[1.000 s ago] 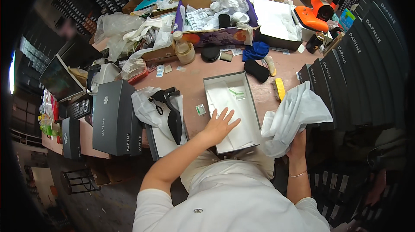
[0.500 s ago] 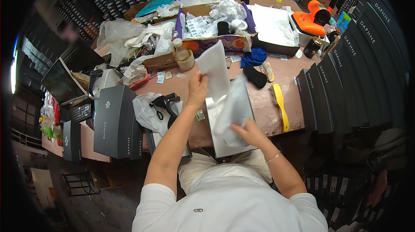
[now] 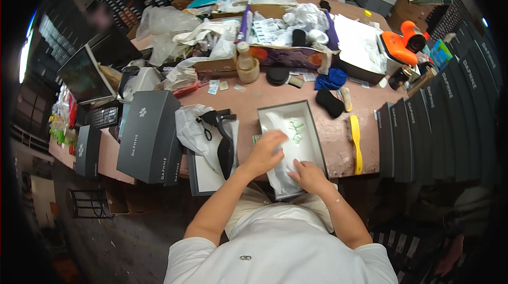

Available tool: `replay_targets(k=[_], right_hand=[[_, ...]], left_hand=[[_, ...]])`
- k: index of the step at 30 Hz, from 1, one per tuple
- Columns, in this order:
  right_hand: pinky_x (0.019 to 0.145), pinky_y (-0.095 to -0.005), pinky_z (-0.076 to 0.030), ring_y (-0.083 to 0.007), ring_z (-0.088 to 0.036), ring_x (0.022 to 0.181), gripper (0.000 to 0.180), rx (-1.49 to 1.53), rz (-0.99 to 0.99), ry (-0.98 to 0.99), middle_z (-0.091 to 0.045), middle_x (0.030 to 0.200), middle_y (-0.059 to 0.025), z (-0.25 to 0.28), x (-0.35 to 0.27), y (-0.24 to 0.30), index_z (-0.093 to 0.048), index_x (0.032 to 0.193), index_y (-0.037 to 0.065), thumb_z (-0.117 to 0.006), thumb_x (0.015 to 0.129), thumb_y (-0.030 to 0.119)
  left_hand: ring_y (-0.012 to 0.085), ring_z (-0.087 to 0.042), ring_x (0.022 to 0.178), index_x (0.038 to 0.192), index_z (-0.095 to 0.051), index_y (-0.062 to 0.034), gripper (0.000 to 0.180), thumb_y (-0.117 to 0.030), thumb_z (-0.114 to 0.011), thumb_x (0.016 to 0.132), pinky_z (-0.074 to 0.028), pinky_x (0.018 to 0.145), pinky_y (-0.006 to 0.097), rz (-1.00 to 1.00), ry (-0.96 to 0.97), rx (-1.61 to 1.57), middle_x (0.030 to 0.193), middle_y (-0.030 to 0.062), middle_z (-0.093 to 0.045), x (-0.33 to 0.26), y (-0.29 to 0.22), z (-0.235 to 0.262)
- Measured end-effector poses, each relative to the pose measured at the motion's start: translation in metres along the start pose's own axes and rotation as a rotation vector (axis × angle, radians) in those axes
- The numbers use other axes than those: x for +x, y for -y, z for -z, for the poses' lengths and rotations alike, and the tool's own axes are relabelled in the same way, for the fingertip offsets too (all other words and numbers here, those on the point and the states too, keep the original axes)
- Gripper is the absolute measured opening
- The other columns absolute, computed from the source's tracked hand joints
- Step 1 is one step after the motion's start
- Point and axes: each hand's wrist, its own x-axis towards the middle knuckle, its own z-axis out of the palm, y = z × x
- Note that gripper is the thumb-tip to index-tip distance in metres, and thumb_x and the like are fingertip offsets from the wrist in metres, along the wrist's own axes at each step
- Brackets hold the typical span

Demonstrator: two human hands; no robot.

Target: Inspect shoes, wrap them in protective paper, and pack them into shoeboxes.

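Observation:
An open grey shoebox lies in front of me on the table. Inside it is a white paper-like wrapping with green markings near its middle. My left hand is over the box's left side, its fingers loosely bent and apart, slightly blurred, with nothing seen in them. Low on the wrapping, the thumb and forefinger of my right hand pinch its edge. To the left, a black strapped shoe rests on white wrapping paper over another open box.
A yellow brush and a black pad lie to the right. Dark shoeboxes stand stacked along the right edge; another closed shoebox stands left. Behind are a glue bottle and a purple carton of papers.
The white sheet held up by my left hand is now down in the box, as is the wrapping from my right hand. Both hands have lowered and come closer together. The view has shifted.

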Motion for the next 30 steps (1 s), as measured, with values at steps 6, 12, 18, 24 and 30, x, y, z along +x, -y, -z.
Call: replay_targets(k=[6, 12, 18, 24, 30], right_hand=[[0.083, -0.0454, -0.048, -0.0389, -0.059, 0.095, 0.053, -0.105, 0.058, 0.059, -0.062, 0.099, -0.0233, 0.01, 0.004, 0.012, -0.051, 0.119, -0.006, -0.056, 0.09, 0.038], [0.094, -0.043, -0.045, -0.0351, -0.054, 0.115, 0.065, 0.563, 0.144, -0.194, -0.052, 0.128, -0.0233, 0.071, 0.018, 0.05, -0.036, 0.14, 0.001, -0.063, 0.089, 0.032], [0.096, -0.0417, -0.045, -0.0312, -0.053, 0.118, 0.072, 1.042, 0.34, -0.17, -0.05, 0.132, -0.0194, 0.119, 0.071, 0.084, -0.032, 0.145, 0.006, -0.068, 0.087, 0.029], [0.09, -0.0362, -0.049, -0.0344, -0.061, 0.106, 0.084, 0.123, 0.418, 0.76, -0.063, 0.113, -0.0243, 0.138, 0.078, 0.099, -0.058, 0.121, -0.005, -0.063, 0.076, 0.066], [0.09, -0.0342, -0.047, -0.0322, -0.062, 0.101, 0.089, -0.01, 0.406, 0.777, -0.061, 0.116, -0.0209, 0.117, 0.033, 0.097, -0.039, 0.139, 0.001, -0.073, 0.073, 0.05]], left_hand=[[0.0399, -0.05, 0.118, 0.131, -0.043, 0.0089, 0.079, -0.035, -0.075, 0.075, -0.04, 0.101, 0.041, 0.783, -0.378, -0.028, 0.128, 0.03, -0.049, -0.071, 0.09, 0.037], [0.0182, -0.064, 0.09, 0.115, -0.058, 0.0067, 0.049, -0.014, -0.077, 0.075, -0.049, 0.083, 0.029, 0.509, -0.616, -0.526, 0.099, 0.0149, -0.068, -0.099, 0.057, 0.049], [0.025, -0.062, 0.092, 0.109, -0.063, -0.0001, 0.045, -0.009, -0.079, 0.068, -0.049, 0.082, 0.032, 0.132, -0.293, -0.244, 0.103, 0.015, -0.062, -0.125, -0.019, 0.061], [0.0262, -0.055, 0.098, 0.104, -0.063, -0.0042, 0.04, -0.013, -0.067, 0.065, -0.042, 0.093, 0.037, -0.264, 0.08, 0.002, 0.088, 0.0096, -0.058, -0.123, -0.036, 0.06], [0.0231, -0.054, 0.103, 0.114, -0.06, -0.0077, 0.05, -0.014, -0.073, 0.066, -0.04, 0.099, 0.038, -0.474, 0.07, 0.338, 0.109, 0.0071, -0.057, -0.096, -0.027, 0.088]])
